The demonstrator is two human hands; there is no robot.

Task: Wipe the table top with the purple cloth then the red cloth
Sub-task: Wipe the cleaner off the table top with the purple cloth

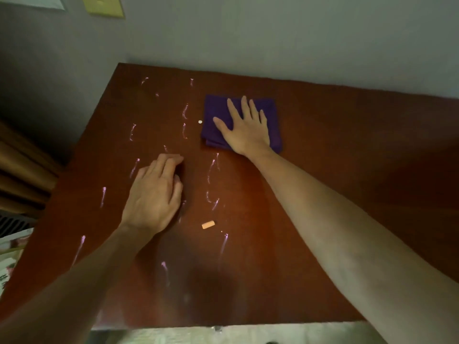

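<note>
A folded purple cloth [270, 112] lies on the far middle of the brown wooden table top [347, 170]. My right hand [244, 131] presses flat on the cloth with straight, spread fingers. My left hand [154, 194] rests on the table nearer to me and to the left, its fingers loosely bent with the tips on the wood; I see nothing held in it. Several pale pink chalk-like streaks [185, 111] mark the left and middle of the table. No red cloth is in view.
A short orange stick like chalk [208, 224] lies near the table's middle, and a small white dot [200, 122] sits just left of the cloth. A grey wall runs along the far edge. Brown curtain folds [22, 170] hang at the left.
</note>
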